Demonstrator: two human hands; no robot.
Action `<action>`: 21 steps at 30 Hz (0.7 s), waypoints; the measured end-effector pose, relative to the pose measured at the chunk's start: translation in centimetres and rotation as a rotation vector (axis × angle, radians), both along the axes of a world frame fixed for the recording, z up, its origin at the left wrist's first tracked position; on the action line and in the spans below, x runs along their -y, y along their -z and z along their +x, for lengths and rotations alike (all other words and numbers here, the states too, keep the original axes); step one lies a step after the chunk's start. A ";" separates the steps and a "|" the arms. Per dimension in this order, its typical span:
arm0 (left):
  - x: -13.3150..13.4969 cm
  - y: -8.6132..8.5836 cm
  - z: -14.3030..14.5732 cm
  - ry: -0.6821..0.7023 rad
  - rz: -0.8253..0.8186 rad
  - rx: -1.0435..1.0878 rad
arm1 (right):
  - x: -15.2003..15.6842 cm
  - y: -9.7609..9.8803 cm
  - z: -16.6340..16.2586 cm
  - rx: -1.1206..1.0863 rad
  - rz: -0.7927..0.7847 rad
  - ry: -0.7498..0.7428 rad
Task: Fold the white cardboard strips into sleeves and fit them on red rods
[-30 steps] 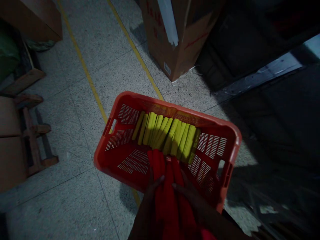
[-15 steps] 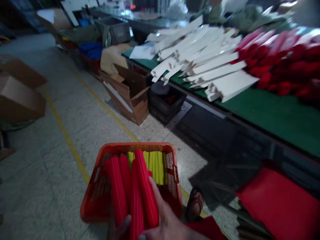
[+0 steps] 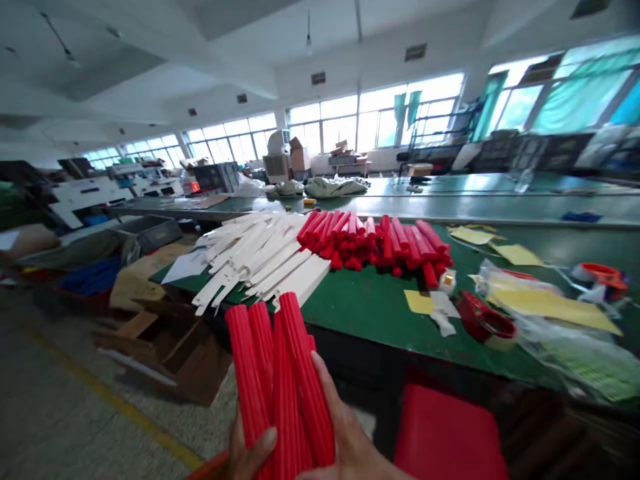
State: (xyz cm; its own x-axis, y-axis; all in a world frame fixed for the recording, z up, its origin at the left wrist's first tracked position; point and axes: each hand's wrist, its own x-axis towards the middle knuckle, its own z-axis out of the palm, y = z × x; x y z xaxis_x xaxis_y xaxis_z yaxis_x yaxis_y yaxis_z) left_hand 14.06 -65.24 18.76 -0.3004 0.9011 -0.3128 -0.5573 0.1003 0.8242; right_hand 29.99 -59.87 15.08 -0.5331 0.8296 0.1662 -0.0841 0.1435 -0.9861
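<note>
I hold a bundle of red ribbed rolls (image 3: 280, 380) upright in front of me with both hands. My left hand (image 3: 249, 453) grips it from the left, thumb across the front. My right hand (image 3: 346, 437) wraps it from the right, fingers pressed along the rolls. Behind the bundle stands a long green table (image 3: 380, 307). On it lie a pile of the same red rolls (image 3: 380, 243) and a fan of white flat card pieces (image 3: 255, 257). A sliver of the orange basket (image 3: 207, 468) shows at the bottom edge.
A red tape dispenser (image 3: 483, 323), yellow sheets (image 3: 520, 253) and a plastic bag of yellow sheets (image 3: 550, 300) lie on the table's right. A red flat surface (image 3: 445, 433) sits below the table edge. Open cardboard boxes (image 3: 170, 347) and crates stand on the floor at left.
My view has swung up from the orange basket on the floor to the table and hall. The red bundle has come up out of the basket in both hands.
</note>
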 end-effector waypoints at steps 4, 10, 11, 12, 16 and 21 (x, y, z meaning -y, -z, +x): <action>-5.0 -1.7 6.2 0.152 0.071 0.124 | -1.4 -3.5 5.9 -0.170 -0.070 0.136; -12.2 -3.0 12.0 0.380 0.222 0.168 | -4.8 -5.7 11.2 -0.246 -0.110 0.214; -13.6 -3.0 12.5 0.411 0.241 0.161 | -5.7 -5.8 11.8 -0.221 -0.082 0.263; -15.1 -3.0 13.0 0.440 0.262 0.159 | -6.7 -5.8 12.3 -0.193 -0.055 0.315; -22.3 -2.3 14.1 0.567 0.336 0.175 | -12.0 -5.4 13.3 -0.129 -0.017 0.476; -33.5 -2.4 14.1 0.712 0.311 0.145 | -21.6 -5.6 12.7 -0.143 -0.006 0.597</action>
